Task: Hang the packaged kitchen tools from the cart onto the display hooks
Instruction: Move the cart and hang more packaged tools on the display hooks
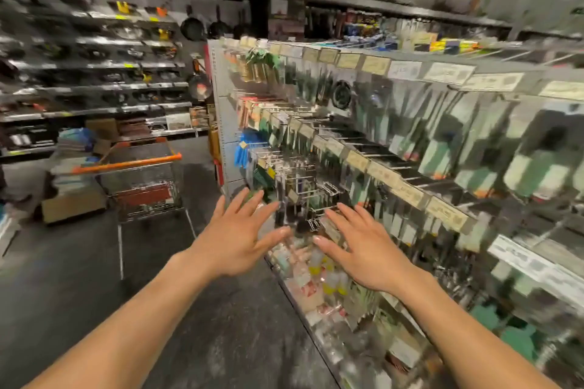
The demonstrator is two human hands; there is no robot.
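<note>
The view is blurred by motion. My left hand point(235, 234) and my right hand point(363, 246) are both stretched out in front of me with straight, spread fingers, holding nothing. They hover before the lower rows of the display rack point(395, 148), where packaged kitchen tools point(442, 148) hang on hooks behind price tags. A wire shopping cart point(145, 186) with an orange handle stands to the left, well behind my left hand, with packages inside it.
Cardboard boxes and stacked goods point(72, 174) sit on the floor left of the cart. Shelves of pans point(94, 66) line the far wall. A low shelf of small packets point(319, 281) runs under my hands. Dark floor point(221, 341) lies between cart and rack.
</note>
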